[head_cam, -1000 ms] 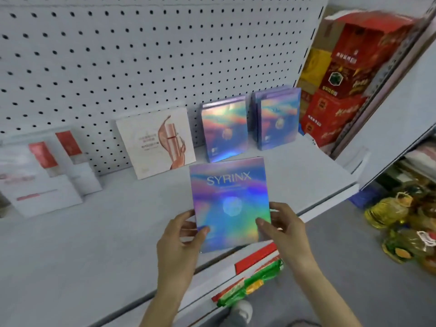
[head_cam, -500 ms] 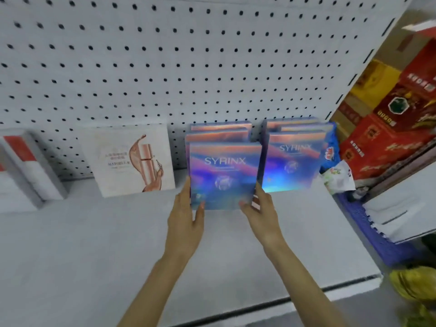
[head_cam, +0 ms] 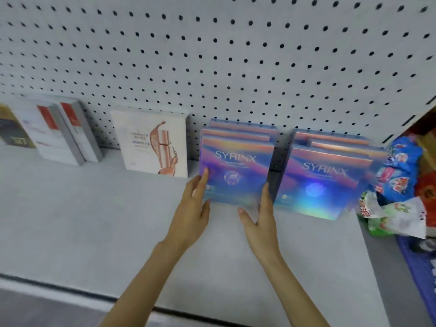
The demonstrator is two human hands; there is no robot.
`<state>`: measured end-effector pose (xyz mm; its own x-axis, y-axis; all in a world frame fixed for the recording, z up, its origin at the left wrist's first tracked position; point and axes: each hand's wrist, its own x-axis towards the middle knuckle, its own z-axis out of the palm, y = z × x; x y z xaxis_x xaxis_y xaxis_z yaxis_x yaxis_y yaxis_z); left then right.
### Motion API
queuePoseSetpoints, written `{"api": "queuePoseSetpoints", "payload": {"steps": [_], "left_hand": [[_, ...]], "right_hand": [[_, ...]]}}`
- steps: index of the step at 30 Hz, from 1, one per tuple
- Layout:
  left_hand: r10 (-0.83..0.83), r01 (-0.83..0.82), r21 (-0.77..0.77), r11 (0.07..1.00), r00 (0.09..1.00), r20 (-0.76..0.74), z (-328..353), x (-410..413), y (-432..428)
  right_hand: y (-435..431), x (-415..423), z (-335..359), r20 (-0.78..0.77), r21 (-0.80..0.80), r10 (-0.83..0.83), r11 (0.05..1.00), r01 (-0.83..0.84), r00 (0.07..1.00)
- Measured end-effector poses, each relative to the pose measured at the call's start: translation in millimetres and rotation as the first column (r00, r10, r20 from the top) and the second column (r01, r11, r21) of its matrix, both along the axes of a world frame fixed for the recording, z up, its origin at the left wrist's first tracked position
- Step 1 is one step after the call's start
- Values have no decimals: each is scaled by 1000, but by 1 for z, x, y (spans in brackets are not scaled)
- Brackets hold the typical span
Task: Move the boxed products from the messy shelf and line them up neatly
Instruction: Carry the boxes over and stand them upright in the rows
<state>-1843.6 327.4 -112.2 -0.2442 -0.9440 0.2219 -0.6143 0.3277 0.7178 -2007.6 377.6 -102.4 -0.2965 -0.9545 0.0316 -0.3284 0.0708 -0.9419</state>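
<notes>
A holographic SYRINX box stands upright at the front of a stack of like boxes against the pegboard. My left hand touches its left edge with straight fingers. My right hand lies flat along its right edge, thumb spread under the bottom corner. A second stack of SYRINX boxes stands just to the right, with a narrow dark gap between the two stacks.
A white box with a rose-gold print leans on the pegboard to the left, then white-and-red boxes. Blue and green snack packets lie at the right. The grey shelf stretches toward me.
The box moved from in front of me back onto the left stack. My hands went from holding it to lying straight along its sides. The view has drawn closer to the shelf.
</notes>
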Motion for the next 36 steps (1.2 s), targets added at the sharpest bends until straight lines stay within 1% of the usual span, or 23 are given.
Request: {"api": "queuePoseSetpoints", "payload": {"steps": [2,4,7,9,11,13,16,18,20,23,27,29,32,34,36], "left_hand": [[13,-9,-29,1000,991,135,-1,2,1],[24,-19,-22,1000,972,232,0,3,3],[66,-78,31,996,960,274,9,5,9],[122,-144,52,988,944,306,18,11,20],[173,-194,43,980,939,297,25,26,38],[211,-227,35,973,943,257,31,48,62],[311,-333,87,939,929,199,31,92,109],[406,-415,167,894,910,84,33,127,144],[513,-502,229,834,858,14,33,167,178],[617,-605,256,754,786,40,29,238,224],[702,-697,215,684,709,63,29,346,267],[715,-708,207,675,697,49,32,400,283],[744,-733,208,648,667,32,31,473,304],[768,-748,243,617,640,18,27,511,317],[798,-763,286,579,602,-8,21,541,330]], "right_hand": [[2,-3,-1,-72,-14,46,999,-47,996],[2,-6,0,-101,-15,72,997,-74,992],[5,-8,4,-83,19,69,998,-67,994],[11,-7,9,-23,51,62,997,-61,998],[25,-1,14,13,88,52,995,-53,999],[39,12,20,-4,139,77,987,-76,997],[58,47,21,-48,175,207,965,-196,977],[67,82,18,-92,183,321,936,-301,943],[76,128,17,-107,209,414,898,-386,904],[87,208,21,-138,217,546,831,-513,826],[101,325,26,-192,133,751,657,-742,631],[112,383,25,-168,138,795,604,-785,582],[130,465,14,-100,144,809,588,-796,580],[142,510,6,-109,192,819,574,-796,564],[153,548,3,-129,262,849,528,-808,513]]}}
